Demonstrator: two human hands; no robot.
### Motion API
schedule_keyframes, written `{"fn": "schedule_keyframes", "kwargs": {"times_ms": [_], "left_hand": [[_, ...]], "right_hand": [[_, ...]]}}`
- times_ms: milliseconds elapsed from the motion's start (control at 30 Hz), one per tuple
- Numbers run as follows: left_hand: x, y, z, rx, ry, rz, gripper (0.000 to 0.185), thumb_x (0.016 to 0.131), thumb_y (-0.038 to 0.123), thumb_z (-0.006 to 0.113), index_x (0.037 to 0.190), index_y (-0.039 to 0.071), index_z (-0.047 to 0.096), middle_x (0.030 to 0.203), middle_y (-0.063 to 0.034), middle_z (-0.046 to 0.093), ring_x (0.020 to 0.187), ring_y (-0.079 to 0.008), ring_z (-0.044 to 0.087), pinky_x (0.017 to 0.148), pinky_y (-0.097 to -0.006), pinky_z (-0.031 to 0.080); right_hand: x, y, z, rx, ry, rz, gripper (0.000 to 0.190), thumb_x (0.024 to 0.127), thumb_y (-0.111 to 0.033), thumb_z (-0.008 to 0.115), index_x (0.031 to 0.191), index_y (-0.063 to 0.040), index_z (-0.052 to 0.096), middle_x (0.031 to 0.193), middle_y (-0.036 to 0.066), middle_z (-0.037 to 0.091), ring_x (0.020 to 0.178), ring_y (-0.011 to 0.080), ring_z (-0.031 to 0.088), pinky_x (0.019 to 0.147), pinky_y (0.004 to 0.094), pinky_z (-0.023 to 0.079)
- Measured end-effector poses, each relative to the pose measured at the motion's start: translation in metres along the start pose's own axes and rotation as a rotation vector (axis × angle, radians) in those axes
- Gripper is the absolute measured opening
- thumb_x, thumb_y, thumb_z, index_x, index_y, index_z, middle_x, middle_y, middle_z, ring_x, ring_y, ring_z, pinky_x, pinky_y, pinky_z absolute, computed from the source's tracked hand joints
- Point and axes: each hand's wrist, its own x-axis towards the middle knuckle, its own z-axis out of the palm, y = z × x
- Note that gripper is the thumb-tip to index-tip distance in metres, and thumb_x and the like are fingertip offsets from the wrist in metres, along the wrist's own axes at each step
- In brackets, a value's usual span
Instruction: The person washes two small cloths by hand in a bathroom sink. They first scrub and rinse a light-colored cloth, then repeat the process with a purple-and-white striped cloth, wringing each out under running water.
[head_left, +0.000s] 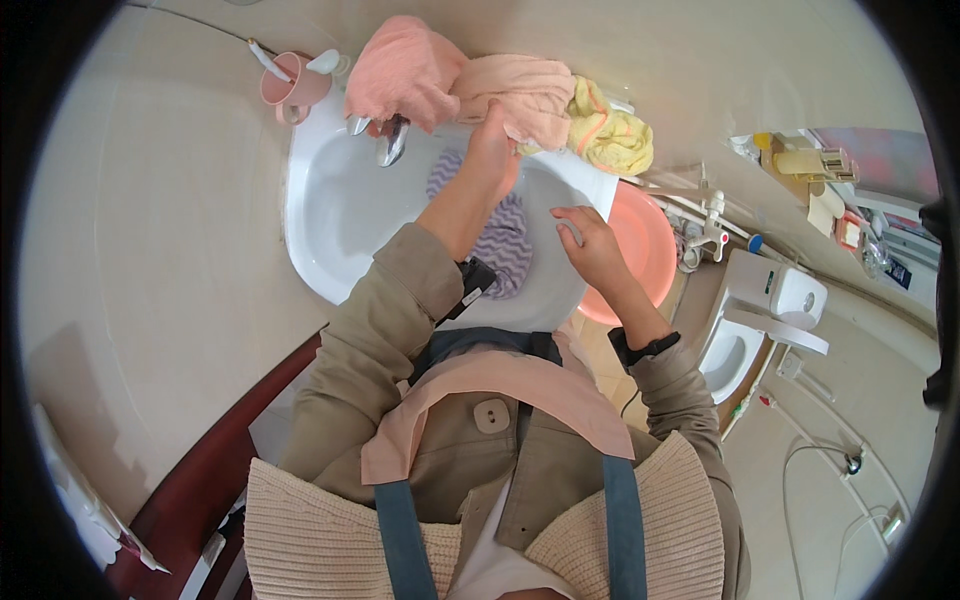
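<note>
My left hand (491, 150) reaches across the white washbasin (337, 187) to its back rim. Its thumb lies on the front of a light pink towel (536, 94), and the other fingers are partly hidden against the cloth. Empty, with fingers apart and curled, my right hand (590, 244) hovers over the basin's right side. A purple-and-white zigzag cloth (504, 251) lies in the basin, partly covered by my left forearm. Left of the light pink towel, a darker pink towel (409, 71) drapes over the chrome faucet (392, 142). A bunched yellow towel (611, 135) with orange trim sits on the right.
A pink mug (292, 86) holding a tube stands at the basin's back left corner. Below the basin's right side is a peach plastic tub (641, 247). Farther right are white pipes with a valve (716, 232), a toilet (739, 337) and a shelf of bottles (814, 161).
</note>
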Motion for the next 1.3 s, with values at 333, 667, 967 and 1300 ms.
{"fn": "schedule_keyframes", "kwargs": {"times_ms": [333, 667, 967, 1300], "left_hand": [[-0.015, 0.012, -0.042, 0.307, 0.065, -0.136, 0.050, 0.090, 0.038, 0.042, 0.123, 0.001, 0.035, 0.127, -0.0116, 0.039, 0.118, -0.0222, 0.036, 0.097, -0.0412, 0.029], [-0.040, -0.005, -0.199, 0.709, 0.307, -0.434, 0.072, 0.080, 0.044, 0.054, 0.130, -0.001, 0.029, 0.132, -0.0138, 0.032, 0.116, -0.0306, 0.036, 0.097, -0.0446, 0.029], [-0.047, 0.011, -0.198, 0.786, 0.168, -0.123, 0.040, 0.074, 0.033, 0.060, 0.094, -0.003, 0.058, 0.079, -0.0071, 0.059, 0.068, -0.0177, 0.053, 0.062, -0.0292, 0.043], [-0.033, 0.023, -0.270, 1.721, 0.204, 0.262, 0.070, 0.074, 0.037, 0.060, 0.131, 0.010, 0.031, 0.136, -0.0192, 0.025, 0.116, -0.0427, 0.033, 0.088, -0.0457, 0.040]], "right_hand": [[0.016, 0.030, 0.054, 0.114, -0.282, 0.207, 0.023, 0.080, -0.013, 0.053, 0.097, 0.000, 0.058, 0.096, 0.018, 0.058, 0.095, 0.0327, 0.053, 0.081, 0.0372, 0.043], [0.046, 0.045, 0.154, -0.360, -0.163, 0.286, 0.055, 0.073, -0.021, 0.061, 0.119, 0.005, 0.042, 0.103, 0.023, 0.054, 0.091, 0.0373, 0.054, 0.086, 0.0378, 0.043], [0.082, -0.054, 0.115, -0.264, -0.220, 0.143, 0.039, 0.072, -0.015, 0.058, 0.109, -0.004, 0.055, 0.103, 0.018, 0.056, 0.098, 0.0318, 0.054, 0.084, 0.0387, 0.044], [0.057, -0.011, 0.148, -0.637, -0.248, 0.359, 0.063, 0.080, -0.036, 0.056, 0.135, -0.028, 0.027, 0.142, 0.007, 0.020, 0.126, 0.0396, 0.021, 0.090, 0.0601, 0.034]]}}
